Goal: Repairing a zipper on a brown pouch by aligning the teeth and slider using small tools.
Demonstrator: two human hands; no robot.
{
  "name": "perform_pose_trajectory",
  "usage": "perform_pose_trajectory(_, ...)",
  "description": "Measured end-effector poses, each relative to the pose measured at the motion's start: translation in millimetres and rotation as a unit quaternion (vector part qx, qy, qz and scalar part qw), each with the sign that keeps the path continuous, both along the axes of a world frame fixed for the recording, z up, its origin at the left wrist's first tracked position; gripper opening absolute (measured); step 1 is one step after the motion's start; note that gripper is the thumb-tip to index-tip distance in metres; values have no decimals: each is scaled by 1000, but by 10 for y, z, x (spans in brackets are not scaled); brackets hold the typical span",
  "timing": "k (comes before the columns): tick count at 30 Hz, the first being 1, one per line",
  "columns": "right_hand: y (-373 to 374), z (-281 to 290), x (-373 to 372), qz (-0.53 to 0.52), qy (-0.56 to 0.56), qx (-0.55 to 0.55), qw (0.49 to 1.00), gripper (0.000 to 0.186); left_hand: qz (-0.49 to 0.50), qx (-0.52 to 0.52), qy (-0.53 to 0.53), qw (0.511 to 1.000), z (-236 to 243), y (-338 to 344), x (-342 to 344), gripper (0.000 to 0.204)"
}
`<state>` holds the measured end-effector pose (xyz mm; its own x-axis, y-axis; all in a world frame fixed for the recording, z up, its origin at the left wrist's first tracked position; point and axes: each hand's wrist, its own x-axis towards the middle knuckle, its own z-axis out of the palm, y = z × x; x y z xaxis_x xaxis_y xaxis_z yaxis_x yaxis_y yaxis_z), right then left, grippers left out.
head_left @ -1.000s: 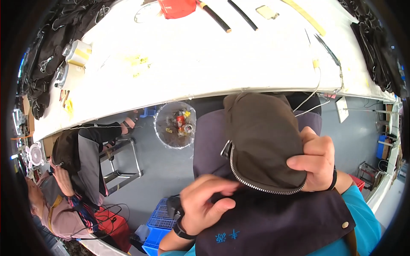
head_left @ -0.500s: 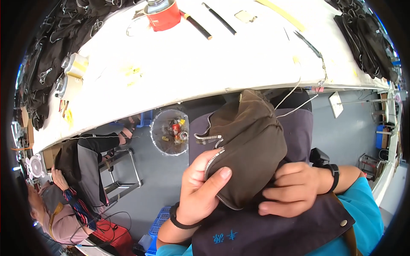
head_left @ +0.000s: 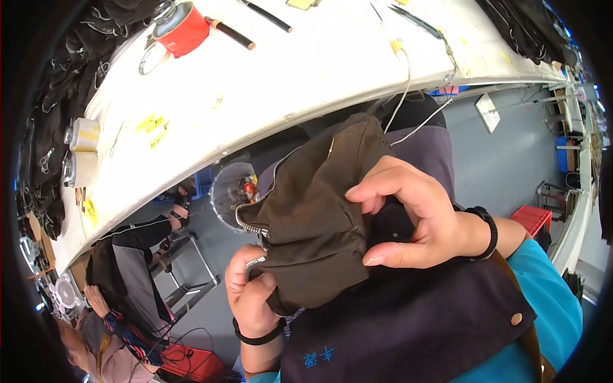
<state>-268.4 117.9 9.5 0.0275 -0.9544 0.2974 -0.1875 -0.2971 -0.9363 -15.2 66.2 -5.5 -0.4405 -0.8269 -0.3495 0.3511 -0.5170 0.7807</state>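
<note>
A dark brown fabric pouch (head_left: pixel 319 210) with a silver metal zipper (head_left: pixel 250 223) along its left side is held up over my lap. My left hand (head_left: pixel 252 290) pinches its lower left edge by the zipper, thumb on the near face. On the other side, my right hand (head_left: pixel 415 210) has thumb and fingers spread wide, fingertips at the pouch's right edge; whether they press on the cloth I cannot tell. The dark apron (head_left: pixel 408 306) on me lies below the pouch.
On the white table (head_left: pixel 255 83) stand a red can (head_left: pixel 182 32) and pale spools (head_left: pixel 83 135); a black-handled tool (head_left: pixel 231 33) and tweezers (head_left: pixel 415 20) lie there. Dark pouches (head_left: pixel 523 29) are piled at its ends. A clear bin (head_left: pixel 227 198) stands below. A person (head_left: pixel 105 332) sits at left.
The pouch has turned and moved left, its zipper side lower. My right hand has risen from below it to its right edge and spread its fingers. The head view has shifted.
</note>
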Motion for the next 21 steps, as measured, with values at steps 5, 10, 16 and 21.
perform_pose_trajectory(5,-14,-2,-3,-5,23,-5,1000,51,-3,3,11,1000,-42,-17,-15,26)
perform_pose_trajectory(10,-40,61,-14,-4,40,-4,999,38,-18,-45,-49,998,-51,-3,58,22)
perform_pose_trajectory(16,-34,156,-119,16,113,-63,991,18,-123,-264,-136,947,5,-178,31,23)
perform_pose_trajectory(21,-56,29,-125,27,64,-73,995,13,-110,-252,-146,950,25,-164,16,25)
